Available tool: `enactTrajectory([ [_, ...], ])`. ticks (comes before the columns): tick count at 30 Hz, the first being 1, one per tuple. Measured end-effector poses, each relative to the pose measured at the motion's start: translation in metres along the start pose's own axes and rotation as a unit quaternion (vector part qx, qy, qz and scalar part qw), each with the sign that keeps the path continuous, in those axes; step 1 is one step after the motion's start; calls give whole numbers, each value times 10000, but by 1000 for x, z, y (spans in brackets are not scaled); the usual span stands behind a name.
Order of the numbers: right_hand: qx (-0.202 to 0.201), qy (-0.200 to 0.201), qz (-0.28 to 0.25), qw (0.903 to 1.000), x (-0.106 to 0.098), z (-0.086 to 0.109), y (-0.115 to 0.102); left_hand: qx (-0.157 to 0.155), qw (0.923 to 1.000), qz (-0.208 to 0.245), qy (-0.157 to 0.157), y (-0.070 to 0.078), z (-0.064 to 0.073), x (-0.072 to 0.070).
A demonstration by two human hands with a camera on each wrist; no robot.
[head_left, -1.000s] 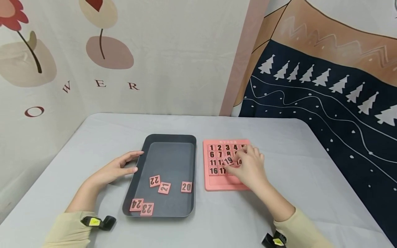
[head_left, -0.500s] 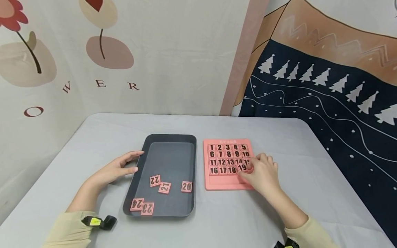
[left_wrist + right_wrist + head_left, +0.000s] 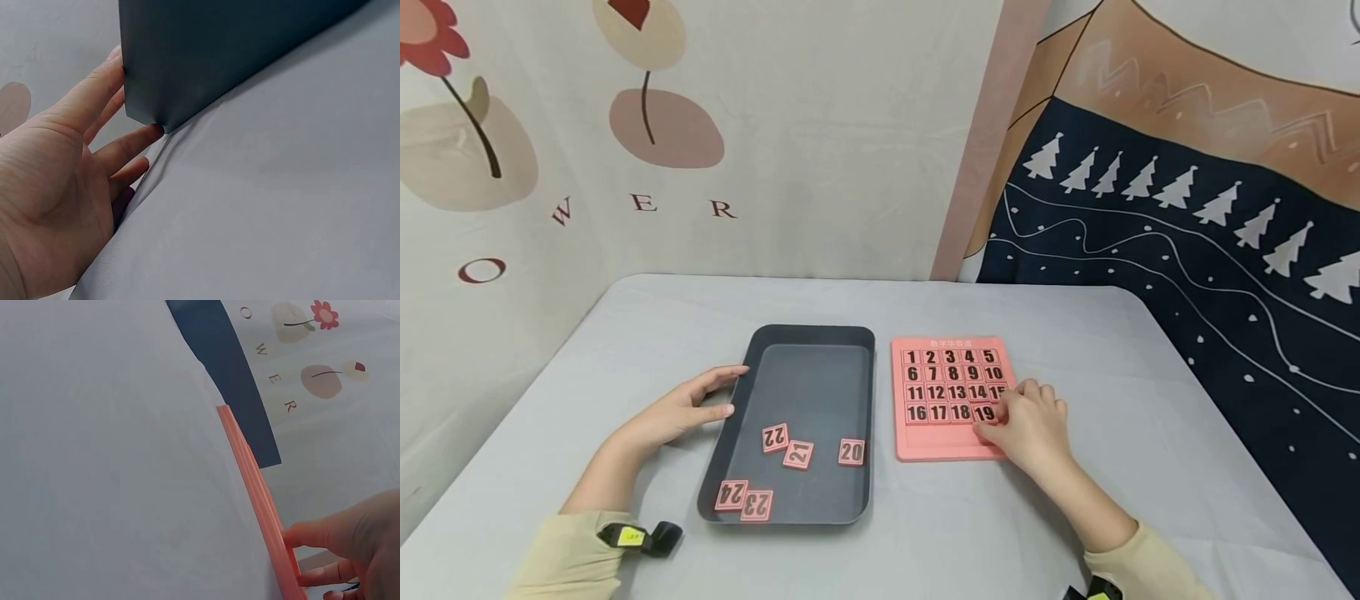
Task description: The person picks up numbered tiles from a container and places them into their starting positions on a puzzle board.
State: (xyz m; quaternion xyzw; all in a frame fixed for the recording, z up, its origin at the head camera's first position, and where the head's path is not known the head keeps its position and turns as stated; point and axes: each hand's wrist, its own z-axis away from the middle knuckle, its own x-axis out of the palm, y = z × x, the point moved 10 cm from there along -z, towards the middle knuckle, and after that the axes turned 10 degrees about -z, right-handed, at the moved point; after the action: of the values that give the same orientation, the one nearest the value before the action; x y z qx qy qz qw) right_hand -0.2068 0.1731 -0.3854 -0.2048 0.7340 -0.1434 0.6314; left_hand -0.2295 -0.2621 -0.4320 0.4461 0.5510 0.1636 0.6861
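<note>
My left hand (image 3: pixel 673 410) rests its fingertips and thumb against the left rim of a dark grey tray (image 3: pixel 801 335). In the left wrist view its fingers are extended and touch the tray's outer wall (image 3: pixel 187 56). A pink number puzzle board (image 3: pixel 925 446) lies to the right of the tray, with tiles 1 to 18 set in rows. At the right end of the fourth row is the 19 tile (image 3: pixel 983 413), pinched between thumb and fingers of my right hand (image 3: pixel 1036 429). The right wrist view shows those fingers at the board's edge (image 3: pixel 259 494).
Inside the tray lie loose tiles: the 22 tile (image 3: pixel 775 437), the 21 tile (image 3: pixel 798 454), the 20 tile (image 3: pixel 851 452), and the 24 tile (image 3: pixel 731 495) overlapping the 23 tile (image 3: pixel 756 505). A white cloth covers the table (image 3: pixel 925 542); printed curtains hang behind.
The right hand has carried the 19 tile from above the board's middle to the right and lowered it, straightening it beside 18. The left hand and the tray stay put.
</note>
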Motion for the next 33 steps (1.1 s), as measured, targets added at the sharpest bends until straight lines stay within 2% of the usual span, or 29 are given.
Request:
enactTrajectory([
  [9, -126, -10, 10, 9999, 1, -1, 0, 84, 9999, -56, 7, 0, 1, -1],
  [14, -352, 67, 25, 9994, -10, -4, -13, 22, 9999, -128, 13, 0, 1, -1],
  [18, -784, 128, -213, 9966, -20, -4, -35, 20, 9999, -136, 7, 0, 1, -1],
  [23, -1416, 125, -609, 9880, -20, -2, -73, 24, 9999, -109, 7, 0, 2, -1],
  [28, -2078, -3, -821, 9747, -9, 4, -112, 39, 9999, -95, 11, 1, 2, -1],
  [33, -2717, -318, -838, 9582, 9, 14, -144, 50, 9999, -128, -5, 2, 2, -2],
])
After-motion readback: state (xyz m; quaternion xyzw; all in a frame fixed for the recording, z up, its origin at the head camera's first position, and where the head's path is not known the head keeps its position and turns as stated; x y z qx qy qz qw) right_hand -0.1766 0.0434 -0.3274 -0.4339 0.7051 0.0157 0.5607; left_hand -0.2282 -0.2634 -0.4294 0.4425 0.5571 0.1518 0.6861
